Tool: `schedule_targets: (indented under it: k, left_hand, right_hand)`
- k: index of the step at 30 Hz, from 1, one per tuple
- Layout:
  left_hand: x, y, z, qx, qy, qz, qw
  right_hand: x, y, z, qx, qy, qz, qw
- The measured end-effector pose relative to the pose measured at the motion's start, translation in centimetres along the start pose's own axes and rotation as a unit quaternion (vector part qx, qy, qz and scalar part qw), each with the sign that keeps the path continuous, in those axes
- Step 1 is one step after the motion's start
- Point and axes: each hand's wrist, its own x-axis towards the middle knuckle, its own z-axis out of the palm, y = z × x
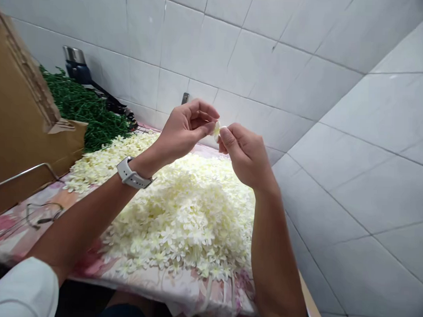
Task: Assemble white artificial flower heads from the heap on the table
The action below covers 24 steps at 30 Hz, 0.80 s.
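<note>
Aloft, left grip (185,131) and right grip (245,153) pinch pale petals (216,129).

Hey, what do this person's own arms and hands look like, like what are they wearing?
Both the left hand and right hand are ungloved. A pale band with punched holes circles the left wrist, and a white sleeve covers the upper left arm.
</note>
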Motion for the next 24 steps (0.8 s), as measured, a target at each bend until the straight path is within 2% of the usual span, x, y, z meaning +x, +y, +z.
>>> schedule_targets:
  k: [3, 6, 10, 12, 16, 20, 22, 24]
  left_hand:
    - [0.2, 0.6, 1.2, -0.009, -0.004, 0.015, 1.0]
    - [-0.1, 1.0, 1.3, 0.024, -0.064, 0.025, 0.997]
    - [-0.7, 1.9, 0.9, 0.025, -0.164, 0.048, 0.985]
    - [-1.1, 2.3, 1.0, 0.01, -0.186, 0.043, 0.982]
    - [-1.6, 2.9, 1.8, -0.104, -0.195, -0.045, 0.974]
    - [-2.1, 4.1, 2.5, -0.252, -0.24, -0.164, 0.923]
    - [-2.3, 4.7, 2.7, -0.286, -0.255, -0.192, 0.904]
    - [-2.4, 4.8, 2.7, -0.284, -0.255, -0.19, 0.905]
  right_hand:
    - [-0.3, -0.7, -1.1, 0.013, 0.029, -0.026, 0.999]
    - [-0.7, -1.3, -1.9, -0.007, 0.058, -0.071, 0.996]
    - [-0.9, -1.3, -2.4, 0.021, 0.014, -0.148, 0.989]
    - [-0.9, -1.1, -2.4, 0.047, -0.01, -0.163, 0.985]
    - [-1.0, -0.8, -2.0, 0.07, -0.009, -0.181, 0.981]
    - [-1.2, -1.2, -1.4, 0.094, 0.038, -0.201, 0.974]
    - [-1.2, -1.4, -1.3, 0.103, 0.054, -0.21, 0.971]
    - [-1.2, -1.4, -1.4, 0.095, 0.057, -0.219, 0.969]
